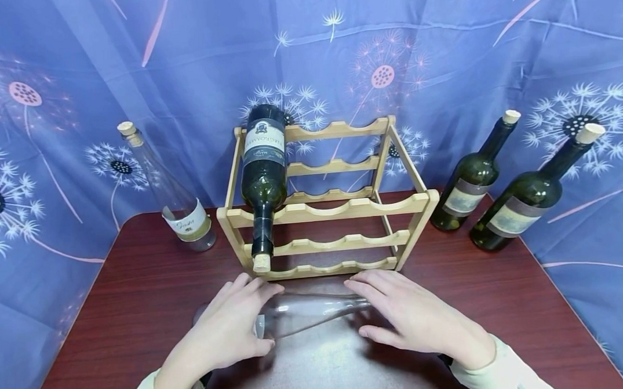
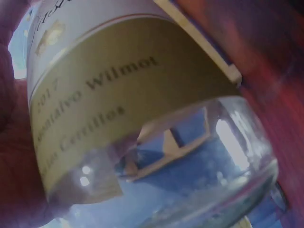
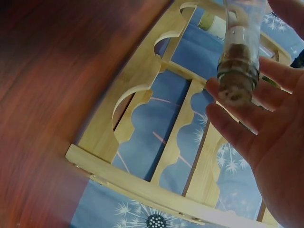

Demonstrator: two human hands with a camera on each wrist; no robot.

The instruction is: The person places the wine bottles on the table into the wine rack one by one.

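We note the clear bottle lying sideways before the wooden rack, neck rightward. The left hand curls round its labelled end; the right hand is spread by the neck, fingers loose — touching or not, we cannot tell. We see a dark bottle on the rack's top tier — corked end toward us, above the surface.
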